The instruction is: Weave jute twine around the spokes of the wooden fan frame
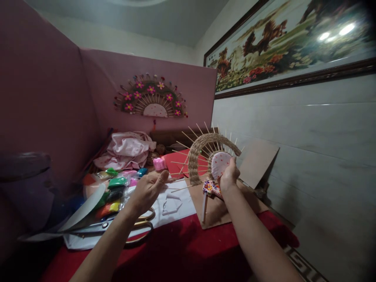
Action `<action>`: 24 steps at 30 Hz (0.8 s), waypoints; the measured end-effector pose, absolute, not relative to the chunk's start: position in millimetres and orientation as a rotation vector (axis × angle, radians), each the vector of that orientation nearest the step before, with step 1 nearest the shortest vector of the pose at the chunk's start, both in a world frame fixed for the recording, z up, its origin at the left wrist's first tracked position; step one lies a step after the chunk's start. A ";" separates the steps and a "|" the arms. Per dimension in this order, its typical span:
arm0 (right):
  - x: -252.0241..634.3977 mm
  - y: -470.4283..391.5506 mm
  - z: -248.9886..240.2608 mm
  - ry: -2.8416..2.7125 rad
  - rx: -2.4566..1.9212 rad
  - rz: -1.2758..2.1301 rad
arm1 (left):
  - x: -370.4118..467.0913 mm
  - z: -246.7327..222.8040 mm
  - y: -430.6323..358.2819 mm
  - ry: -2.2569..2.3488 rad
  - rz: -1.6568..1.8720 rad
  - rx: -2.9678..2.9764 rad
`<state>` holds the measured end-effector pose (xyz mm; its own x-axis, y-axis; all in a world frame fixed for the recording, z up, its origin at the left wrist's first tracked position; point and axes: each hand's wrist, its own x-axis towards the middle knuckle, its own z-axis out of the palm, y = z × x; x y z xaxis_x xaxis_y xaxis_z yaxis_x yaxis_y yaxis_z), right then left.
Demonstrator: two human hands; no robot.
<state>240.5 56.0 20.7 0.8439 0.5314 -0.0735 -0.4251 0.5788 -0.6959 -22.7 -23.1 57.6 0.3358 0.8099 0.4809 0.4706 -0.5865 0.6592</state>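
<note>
A half-round fan frame of thin wooden sticks with a woven twine band (194,162) is held up over the table. My right hand (230,174) is closed on its white, red-dotted half-disc (219,164) at the hub. At the fan's lower left, my left hand (151,190) has thumb and fingers together around the outer end of a stick; its fingertips are partly hidden. Below the fan are a brown board (217,217) and a flower-patterned piece (212,187). Large scissors (142,231) lie beside my left forearm.
Bags of coloured clay (117,182) and crumpled pink cloth (126,149) lie at the left. Red sheets (176,162) and white paper (188,199) are on the red-covered table (176,250). A flower-decorated fan (151,98) hangs behind. Another board (257,162) leans at the right wall.
</note>
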 end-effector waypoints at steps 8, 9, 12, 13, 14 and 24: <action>237.4 54.0 20.9 -0.129 -0.738 0.574 | -13.0 40.4 -14.5 0.871 0.805 1.784; 236.9 53.1 21.7 -0.128 -0.736 0.572 | -11.1 37.3 -14.1 0.842 0.787 1.743; 236.0 51.5 23.1 -0.133 -0.731 0.582 | -5.4 31.3 -15.2 0.730 0.746 1.662; 235.9 51.4 23.2 -0.135 -0.729 0.587 | -3.6 30.4 -15.9 0.700 0.740 1.642; 235.9 51.6 22.9 -0.138 -0.728 0.586 | -1.7 29.7 -16.5 0.672 0.738 1.620; 230.0 46.1 26.5 -0.167 -0.682 0.560 | 14.5 22.1 -14.3 0.889 1.050 1.571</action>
